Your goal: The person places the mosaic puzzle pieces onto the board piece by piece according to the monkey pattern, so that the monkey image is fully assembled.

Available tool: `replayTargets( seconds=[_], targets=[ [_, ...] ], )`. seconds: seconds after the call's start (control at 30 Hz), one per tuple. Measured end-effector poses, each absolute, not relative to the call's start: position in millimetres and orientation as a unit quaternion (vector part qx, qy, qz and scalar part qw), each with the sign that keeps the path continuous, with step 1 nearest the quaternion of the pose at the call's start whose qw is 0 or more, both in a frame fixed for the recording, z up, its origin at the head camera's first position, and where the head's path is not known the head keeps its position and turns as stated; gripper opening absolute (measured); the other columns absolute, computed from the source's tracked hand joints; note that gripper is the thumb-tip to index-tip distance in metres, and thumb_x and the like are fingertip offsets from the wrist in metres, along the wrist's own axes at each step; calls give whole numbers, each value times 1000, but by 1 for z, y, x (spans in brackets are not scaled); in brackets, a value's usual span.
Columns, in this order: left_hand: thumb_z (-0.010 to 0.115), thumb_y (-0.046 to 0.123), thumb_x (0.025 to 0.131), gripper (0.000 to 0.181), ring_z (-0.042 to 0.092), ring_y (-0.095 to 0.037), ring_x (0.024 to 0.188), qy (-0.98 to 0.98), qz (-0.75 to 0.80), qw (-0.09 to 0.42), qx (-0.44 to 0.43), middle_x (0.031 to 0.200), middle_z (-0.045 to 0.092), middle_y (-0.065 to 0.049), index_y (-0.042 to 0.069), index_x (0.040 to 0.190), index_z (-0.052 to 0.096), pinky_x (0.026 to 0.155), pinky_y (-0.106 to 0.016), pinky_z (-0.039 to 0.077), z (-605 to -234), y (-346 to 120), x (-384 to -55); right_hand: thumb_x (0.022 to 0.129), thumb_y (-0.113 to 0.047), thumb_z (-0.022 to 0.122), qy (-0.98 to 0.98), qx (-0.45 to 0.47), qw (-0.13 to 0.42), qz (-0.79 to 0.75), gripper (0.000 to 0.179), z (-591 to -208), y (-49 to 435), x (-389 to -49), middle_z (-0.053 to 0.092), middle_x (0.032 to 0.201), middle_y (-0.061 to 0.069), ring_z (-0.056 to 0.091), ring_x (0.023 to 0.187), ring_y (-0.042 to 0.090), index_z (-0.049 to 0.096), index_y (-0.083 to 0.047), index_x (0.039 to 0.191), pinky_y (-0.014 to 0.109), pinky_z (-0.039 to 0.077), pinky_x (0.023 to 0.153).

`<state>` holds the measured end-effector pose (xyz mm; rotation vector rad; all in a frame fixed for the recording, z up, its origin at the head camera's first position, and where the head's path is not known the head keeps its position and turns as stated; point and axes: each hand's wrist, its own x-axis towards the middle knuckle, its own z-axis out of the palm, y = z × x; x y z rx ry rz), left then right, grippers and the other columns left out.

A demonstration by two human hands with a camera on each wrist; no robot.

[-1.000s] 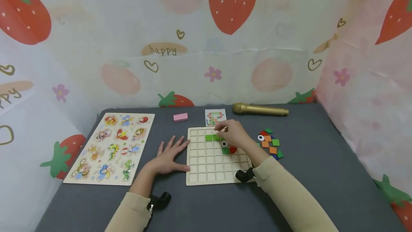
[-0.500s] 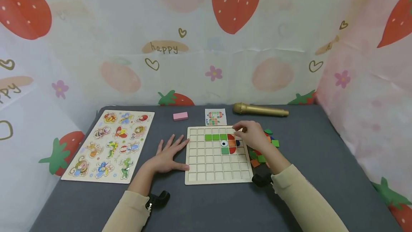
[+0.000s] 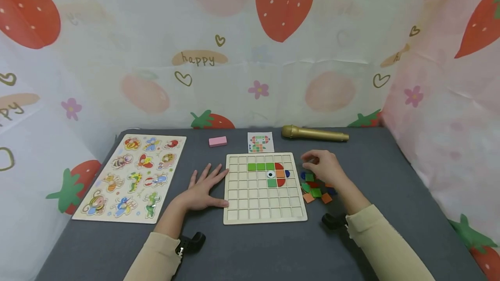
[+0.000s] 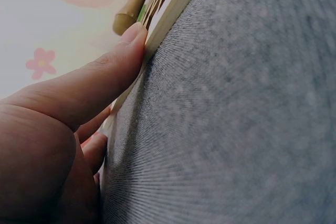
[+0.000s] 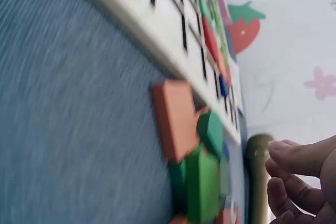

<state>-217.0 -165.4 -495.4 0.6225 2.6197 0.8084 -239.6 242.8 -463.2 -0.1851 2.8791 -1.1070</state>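
My left hand [image 3: 201,193] lies spread flat on the table, its thumb and fingertips at the left edge of the wooden grid board [image 3: 246,216]; the thumb [image 4: 105,77] touches that edge in the left wrist view. On the board sit a row of green square tiles [image 3: 261,166], an eye tile [image 3: 271,174], red rounded tiles [image 3: 281,182], orange squares and a dark blue half-round tile [image 3: 287,174]. My right hand [image 3: 326,168] hovers over the pile of loose tiles [image 3: 316,193] right of the board. Its fingers are loosely bent, with nothing visible between thumb and fingertips.
A small pattern card [image 3: 261,142] lies behind the board, with a pink block [image 3: 217,142] to its left and a gold microphone [image 3: 314,133] to its right. On the far left lies a picture puzzle board [image 3: 129,178] with animal figures. A strawberry-print curtain hangs behind the table.
My right hand has moved right, from over the board to above the loose tiles, uncovering the green row and the blue tile. My left hand has stayed at the board's edge.
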Motion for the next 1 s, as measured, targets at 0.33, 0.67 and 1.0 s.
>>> replayTargets(
  seconds=[0.33, 0.67, 1.0],
  targets=[
    [79, 55, 81, 102, -8, -37, 157, 917, 291, 165, 218, 171, 11, -7, 24, 162, 26, 119, -63, -15, -496, -166, -216, 98, -16, 68, 951, -24, 65, -303, 27, -475, 263, -246, 71, 119, 16, 65, 108, 35, 72, -5, 123, 50, 55, 89],
    [79, 56, 81, 103, -8, -36, 157, 916, 292, 167, 218, 171, 11, -6, 26, 162, 25, 119, -62, -16, -497, -166, -217, 99, -16, 66, 955, -50, 61, -288, 27, -479, 271, -249, 70, 118, 18, 67, 101, 33, 72, -3, 122, 46, 58, 80],
    [79, 55, 81, 102, -8, -35, 157, 916, 291, 166, 220, 171, 10, -5, 27, 163, 24, 119, -62, -16, -497, -166, -218, 102, -11, 59, 956, -27, 55, -286, 30, -480, 280, -252, 69, 116, 22, 63, 81, 24, 67, -3, 129, 31, 49, 60]
  ],
)
